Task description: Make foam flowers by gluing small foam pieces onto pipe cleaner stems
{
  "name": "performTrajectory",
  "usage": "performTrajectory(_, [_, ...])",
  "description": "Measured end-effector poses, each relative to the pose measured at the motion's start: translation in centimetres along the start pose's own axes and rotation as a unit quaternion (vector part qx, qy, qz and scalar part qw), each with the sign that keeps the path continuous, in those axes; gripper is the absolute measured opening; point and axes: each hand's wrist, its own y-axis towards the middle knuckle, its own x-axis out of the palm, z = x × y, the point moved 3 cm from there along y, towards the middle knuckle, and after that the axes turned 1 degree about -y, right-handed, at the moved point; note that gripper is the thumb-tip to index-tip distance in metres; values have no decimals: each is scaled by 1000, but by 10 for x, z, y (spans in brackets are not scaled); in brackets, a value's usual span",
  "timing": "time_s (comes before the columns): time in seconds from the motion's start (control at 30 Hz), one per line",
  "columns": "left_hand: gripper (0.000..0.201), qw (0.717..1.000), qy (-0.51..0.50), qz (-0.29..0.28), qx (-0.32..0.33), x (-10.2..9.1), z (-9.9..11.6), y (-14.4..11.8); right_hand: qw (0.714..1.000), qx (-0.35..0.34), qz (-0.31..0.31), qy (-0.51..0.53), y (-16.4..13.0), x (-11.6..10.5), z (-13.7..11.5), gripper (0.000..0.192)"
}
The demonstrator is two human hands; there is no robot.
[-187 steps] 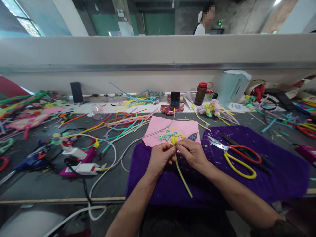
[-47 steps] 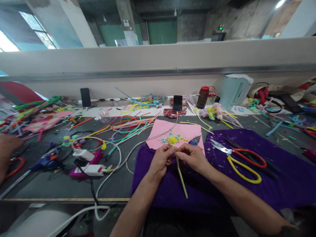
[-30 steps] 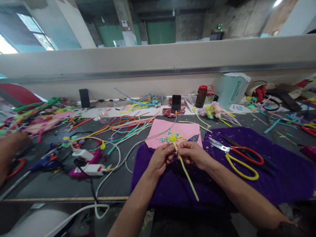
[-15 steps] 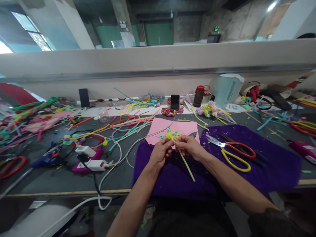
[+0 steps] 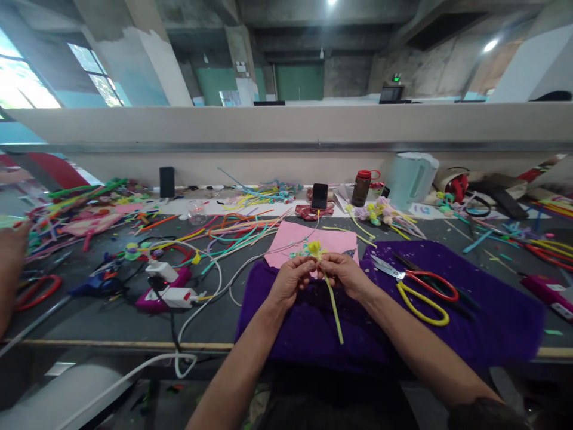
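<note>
Head view: fingers of the left hand (image 5: pixel 292 278) and right hand (image 5: pixel 344 275) pinch a yellow-green pipe cleaner (image 5: pixel 333 301) below its yellow flower head (image 5: pixel 314 247), above the purple cloth (image 5: pixel 492 310). Since half a second ago its stem has swung nearer vertical. Scissors (image 5: pixel 418 285) lie right.

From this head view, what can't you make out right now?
- Fingertip grip on the yellow pipe-cleaner flower: hidden by left hand and right hand.
- Small pieces on the pink sheet: too small.
- Another person's hand: cut off by the left edge.
</note>
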Motion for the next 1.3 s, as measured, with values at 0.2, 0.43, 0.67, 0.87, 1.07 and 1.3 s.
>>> performTrajectory(0.2, [29, 1000, 1, -3, 1, 1, 2, -1, 999, 22, 5, 28, 4, -6, 3, 30])
performTrajectory(0.43, [28, 1000, -6, -2, 3, -1, 1, -1, 1000, 20, 8, 22, 2, -4, 1, 29])
performTrajectory(0.67, [28, 1000, 8, -2, 9, 0, 1, 0, 999, 11, 39, -8, 1, -3, 0, 31])
performTrajectory(0.87, [30, 998, -44, -13, -31, 10, 7, 5, 991, -53, 105, -65, 0, -8, -5, 28])
performTrajectory(1.07, [31, 1000, -26, -15, -4, 21, 5, 13, 978, -83, 123, -147, 3, -11, -1, 27])
performTrajectory(1.3, [24, 998, -54, 6, -3, 15, 2, 17, 966, -69, 93, -230, -3, -22, -16, 23])
